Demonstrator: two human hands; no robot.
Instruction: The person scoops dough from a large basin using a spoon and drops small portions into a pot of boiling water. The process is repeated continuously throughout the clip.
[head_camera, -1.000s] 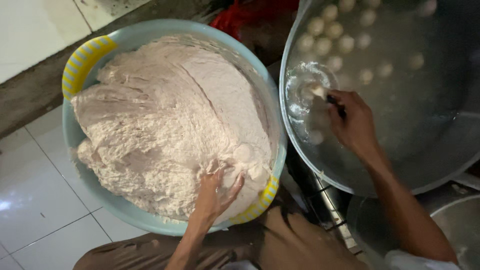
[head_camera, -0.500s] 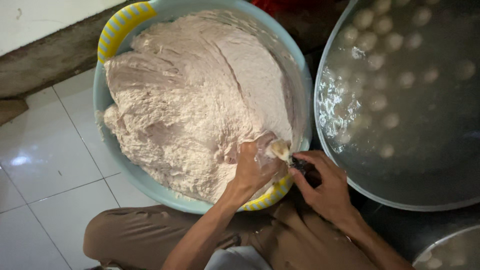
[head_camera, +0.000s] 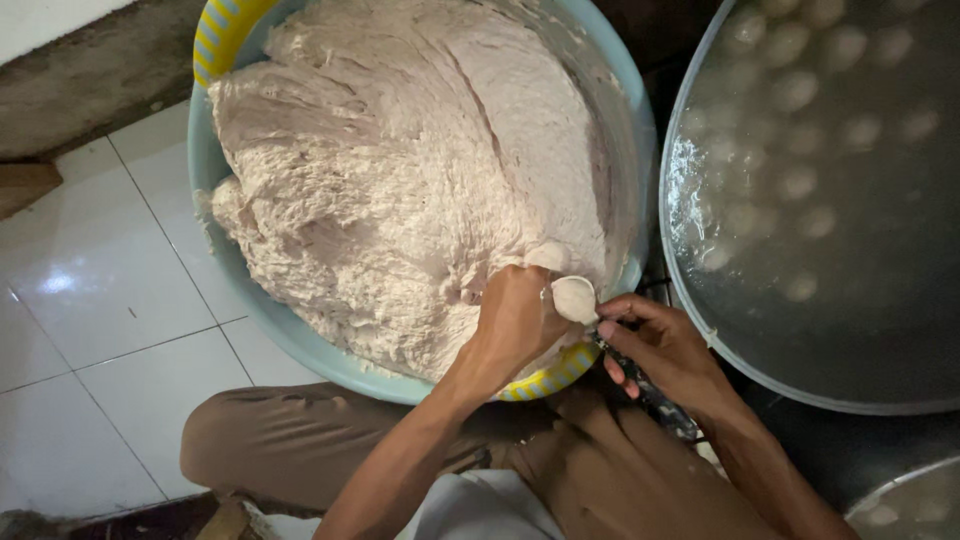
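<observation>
Fingers of left hand (head_camera: 515, 322) buried in pale dough (head_camera: 400, 180) at about 5 o'clock of the mass, clenched around a squeezed-out lump; palm side hidden. Right hand (head_camera: 665, 350) just beside it at 3 o'clock, gripping the dark handle of a spoon (head_camera: 577, 299), with a small dough ball sitting in the bowl of it; handle mostly covered by fingers, its end poking out below the wrist. Light blue basin (head_camera: 300, 340) cropped at the top, yellow-striped handles at 11 and 5 o'clock. Large metal pot (head_camera: 700, 300) at 3 o'clock of the basin, cut off top and right; pale balls (head_camera: 790, 90) under the water blurred, hard to count. Another metal rim at bottom right, barely in view. Narrow dark gap between basin and pot. Open white floor tiles (head_camera: 100, 290) at 9 o'clock. Bent knees in brown trousers (head_camera: 280, 440) tight against the basin at 6 o'clock.
</observation>
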